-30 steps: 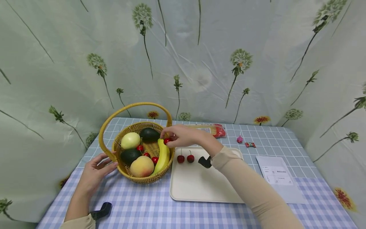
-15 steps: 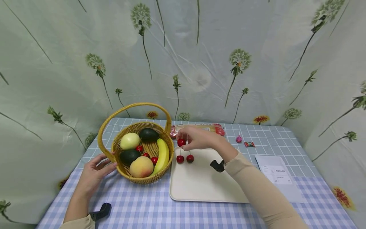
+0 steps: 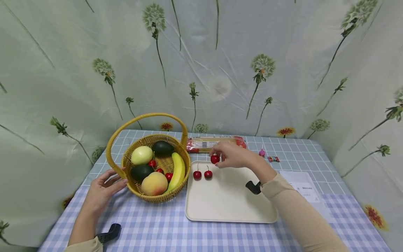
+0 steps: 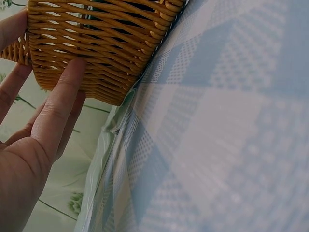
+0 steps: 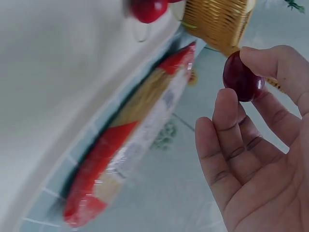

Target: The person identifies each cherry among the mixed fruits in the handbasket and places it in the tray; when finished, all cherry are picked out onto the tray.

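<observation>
Between the thumb and fingers of my right hand [image 3: 234, 154], a dark red cherry [image 3: 215, 159] is pinched above the back of the cream tray [image 3: 230, 206]. The right wrist view shows this cherry [image 5: 243, 77] at the fingertips. Two more cherries, one of them a stemmed cherry [image 3: 208, 174], lie on the tray's left end. My left hand [image 3: 102, 192] rests its fingers against the left side of the wicker basket [image 3: 158, 198], near the handle's foot. In the left wrist view its fairly straight fingers [image 4: 58, 106] touch the woven wall.
The basket holds a banana [image 3: 178, 171], a peach [image 3: 154, 183], a pale green fruit [image 3: 141, 155], two dark green fruits and several cherries. Behind the tray lies a red-ended noodle packet [image 3: 198, 143]. A lollipop [image 3: 262, 153], a wrapped candy [image 3: 273, 159] and a white envelope [image 3: 310, 190] lie right.
My right hand has carried the cherry from over the basket's right rim rightward to above the tray. The left hand stays at the basket.
</observation>
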A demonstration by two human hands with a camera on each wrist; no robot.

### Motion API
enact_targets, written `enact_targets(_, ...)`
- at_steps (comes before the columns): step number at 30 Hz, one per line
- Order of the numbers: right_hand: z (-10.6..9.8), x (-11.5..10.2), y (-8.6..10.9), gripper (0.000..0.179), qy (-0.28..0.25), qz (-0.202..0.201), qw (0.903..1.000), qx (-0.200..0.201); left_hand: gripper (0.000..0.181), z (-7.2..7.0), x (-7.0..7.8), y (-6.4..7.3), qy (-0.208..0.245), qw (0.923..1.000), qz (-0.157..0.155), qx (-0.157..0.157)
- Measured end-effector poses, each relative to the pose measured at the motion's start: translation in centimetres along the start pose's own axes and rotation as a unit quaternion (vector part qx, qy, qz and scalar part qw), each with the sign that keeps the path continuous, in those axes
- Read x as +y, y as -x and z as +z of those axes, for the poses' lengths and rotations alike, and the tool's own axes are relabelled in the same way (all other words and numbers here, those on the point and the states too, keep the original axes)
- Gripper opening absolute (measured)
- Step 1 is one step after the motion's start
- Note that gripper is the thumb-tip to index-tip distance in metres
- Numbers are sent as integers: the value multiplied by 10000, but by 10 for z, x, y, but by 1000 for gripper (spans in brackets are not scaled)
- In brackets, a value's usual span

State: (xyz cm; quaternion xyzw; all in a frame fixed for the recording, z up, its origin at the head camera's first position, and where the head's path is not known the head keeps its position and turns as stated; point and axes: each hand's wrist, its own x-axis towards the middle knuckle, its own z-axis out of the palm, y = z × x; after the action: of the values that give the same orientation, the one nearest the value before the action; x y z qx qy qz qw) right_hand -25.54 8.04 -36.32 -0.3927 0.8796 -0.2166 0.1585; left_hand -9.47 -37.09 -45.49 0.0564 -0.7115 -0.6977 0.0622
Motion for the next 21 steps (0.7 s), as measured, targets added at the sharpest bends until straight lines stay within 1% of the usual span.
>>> enact_targets(3,8,9,5,36,-144,17,9999,-6,40,-1,0,0,-20,10000,-5,-6)
enact_targets(7,17,18,10,31,-248,72,9997,30,39,0,-1,0,1,10000,63,-56)
enact_targets(13,28,27,13,30,-291,165,9994,83,38,-1,-2,0,113,9998,151,-84)
enact_targets(16,35,32,13,31,-320,309,9990,28,38,0,-2,0,66,9998,166,-84)
enact_targets(21,45,40,13,31,-256,276,9993,-20,37,0,-3,-1,-18,9999,153,-45)
